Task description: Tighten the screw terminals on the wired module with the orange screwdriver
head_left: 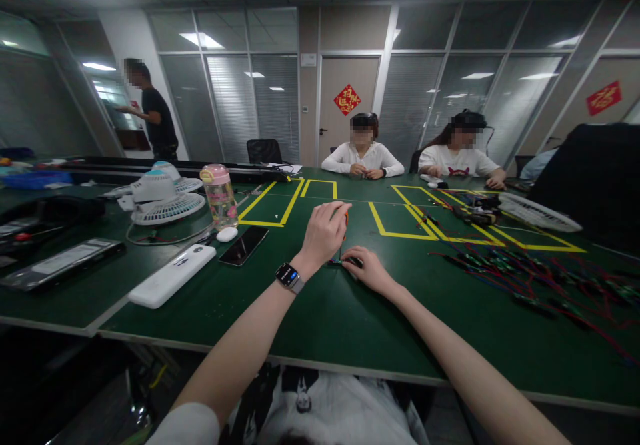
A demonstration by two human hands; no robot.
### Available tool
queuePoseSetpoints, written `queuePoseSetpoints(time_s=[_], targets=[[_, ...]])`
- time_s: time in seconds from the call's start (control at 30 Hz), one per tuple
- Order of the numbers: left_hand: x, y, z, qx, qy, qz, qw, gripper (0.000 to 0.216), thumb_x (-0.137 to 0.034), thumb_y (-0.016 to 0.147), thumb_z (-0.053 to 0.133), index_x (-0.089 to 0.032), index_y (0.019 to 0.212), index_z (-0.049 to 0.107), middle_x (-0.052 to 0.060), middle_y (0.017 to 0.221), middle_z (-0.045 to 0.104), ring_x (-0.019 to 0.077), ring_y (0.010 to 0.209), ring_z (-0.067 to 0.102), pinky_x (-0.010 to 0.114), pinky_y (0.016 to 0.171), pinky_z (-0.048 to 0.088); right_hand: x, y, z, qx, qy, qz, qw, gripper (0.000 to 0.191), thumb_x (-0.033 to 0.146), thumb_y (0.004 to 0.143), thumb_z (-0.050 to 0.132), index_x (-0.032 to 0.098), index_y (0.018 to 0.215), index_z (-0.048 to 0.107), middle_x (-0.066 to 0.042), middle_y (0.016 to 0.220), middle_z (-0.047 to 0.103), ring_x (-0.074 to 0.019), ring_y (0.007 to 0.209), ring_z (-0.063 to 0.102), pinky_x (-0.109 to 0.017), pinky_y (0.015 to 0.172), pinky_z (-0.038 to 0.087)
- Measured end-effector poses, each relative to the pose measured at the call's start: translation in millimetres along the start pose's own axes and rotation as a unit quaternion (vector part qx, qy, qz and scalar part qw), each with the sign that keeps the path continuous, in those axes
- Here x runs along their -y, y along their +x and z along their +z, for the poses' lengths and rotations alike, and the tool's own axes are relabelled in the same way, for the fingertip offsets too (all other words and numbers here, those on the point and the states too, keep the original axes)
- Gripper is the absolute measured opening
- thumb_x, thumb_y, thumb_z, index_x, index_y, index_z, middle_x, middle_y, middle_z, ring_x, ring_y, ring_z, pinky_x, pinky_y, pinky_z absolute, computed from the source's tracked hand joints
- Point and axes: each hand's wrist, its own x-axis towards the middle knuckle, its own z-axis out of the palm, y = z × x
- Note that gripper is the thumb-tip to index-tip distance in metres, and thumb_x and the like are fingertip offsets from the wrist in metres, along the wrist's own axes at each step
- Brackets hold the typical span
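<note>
Left hand's got its fingers closed around what looks like an orange screwdriver (347,222), its thin shaft pointing down at a little circuit board (334,263) on the green table (300,318); right hand (370,271) is curled right beside the board, can't tell if it's actually gripping it. Container-wise, there's a see-through bottle (221,199) with a pink lid (215,175) plus a blue tray (37,179), contents too blurry to name.

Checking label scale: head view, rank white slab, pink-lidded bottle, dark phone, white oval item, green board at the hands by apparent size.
1. White slab
2. Pink-lidded bottle
3. Dark phone
4. White oval item
Unranked: green board, partly hidden.
</note>
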Motion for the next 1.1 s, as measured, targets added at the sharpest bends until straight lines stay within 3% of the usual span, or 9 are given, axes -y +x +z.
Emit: queuePoseSetpoints(time_s=[0.13,0.3,0.47,0.6,0.83,1.1], targets=[[1.3,0.1,0.8,-0.002,-0.009,0.0,1.0,0.032,-0.021,0.094,0.036,-0.015,0.123,0.05,0.008,0.107,0.06,0.0189,0.1,0.053,0.034,0.089,0.04,0.3,0.0,-0.5,0.0,0.003,-0.001,1.0,0.013,0.019,0.08,0.058,0.02,0.087,0.07,-0.007,0.093,0.067,-0.02,0.091,0.059,-0.035,0.085,0.045],[2.7,-0.8,1.2,-0.015,0.024,-0.004,1.0,0.027,-0.033,0.092,0.045,-0.018,0.11,0.059,0.007,0.095,0.058,0.0198,0.09,0.052,0.034,0.08,0.042,2.2,0.0,-1.3,0.003,0.0,0.005,1.0,0.013,0.019,0.08,0.058,0.019,0.087,0.069,-0.007,0.094,0.067,-0.0204,0.091,0.059,-0.035,0.086,0.044],[1.5,-0.1,0.0,0.001,0.042,0.03,0.999,0.033,-0.019,0.093,0.036,-0.014,0.122,0.051,0.011,0.113,0.058,0.021,0.106,0.051,0.035,0.09,0.04,1.8,0.0,-1.1,0.0,0.0,0.003,1.0,0.013,0.019,0.08,0.059,0.02,0.087,0.07,-0.007,0.094,0.067,-0.0204,0.091,0.059,-0.035,0.086,0.045],[1.4,0.6,-0.9,0.021,0.051,0.042,0.998,0.037,-0.019,0.094,0.036,-0.012,0.13,0.044,0.011,0.113,0.06,0.0207,0.106,0.052,0.036,0.092,0.04,-0.1,0.1,-0.2,-0.001,0.0,-0.001,1.0,0.012,0.019,0.08,0.059,0.02,0.086,0.07,-0.007,0.093,0.067,-0.0204,0.091,0.06,-0.035,0.086,0.045],[1.7,-0.5,-0.3,-0.007,0.056,0.029,0.998,0.027,-0.033,0.091,0.046,-0.015,0.107,0.058,0.008,0.096,0.062,0.021,0.094,0.055,0.036,0.085,0.043,-1.5,0.2,0.7,0.0,-0.011,-0.004,1.0,0.012,0.019,0.08,0.059,0.02,0.087,0.069,-0.006,0.093,0.067,-0.0202,0.09,0.059,-0.035,0.085,0.045],[3.5,-1.0,0.8,-0.002,0.052,0.037,0.998,0.034,-0.015,0.093,0.035,-0.013,0.124,0.049,0.011,0.115,0.06,0.0206,0.109,0.052,0.036,0.094,0.04,-3.9,0.6,1.7,0.0,-0.005,-0.004,1.0,0.013,0.02,0.08,0.059,0.02,0.087,0.07,-0.007,0.094,0.067,-0.0201,0.091,0.06,-0.035,0.086,0.045]])
